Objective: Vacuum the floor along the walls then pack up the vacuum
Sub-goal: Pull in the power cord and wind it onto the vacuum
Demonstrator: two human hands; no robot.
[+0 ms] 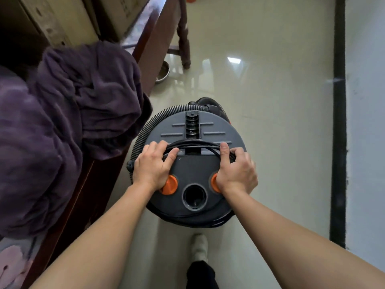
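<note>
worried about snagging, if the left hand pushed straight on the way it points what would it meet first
The left hand grips the black cord, so that comes first; past it, probably the ridged central handle.

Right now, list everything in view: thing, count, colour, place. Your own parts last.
vacuum: one, dark grey, on the floor, centre
hose: one, black, ribbed, curving round the vacuum's left side
power cord: one, black, looped across the vacuum's lid
knobs: two, orange, on the lid's near edge, partly under the hands
blanket: one, purple, heaped at left
table leg: one, dark wood, upper centre
bowl: one, metal, on the floor by the table leg
floor: cream, glossy
skirting: one, black, along the white wall, right
foot: one, pale covering, below the vacuum
left hand: grips the power cord
right hand: grips the power cord
</note>
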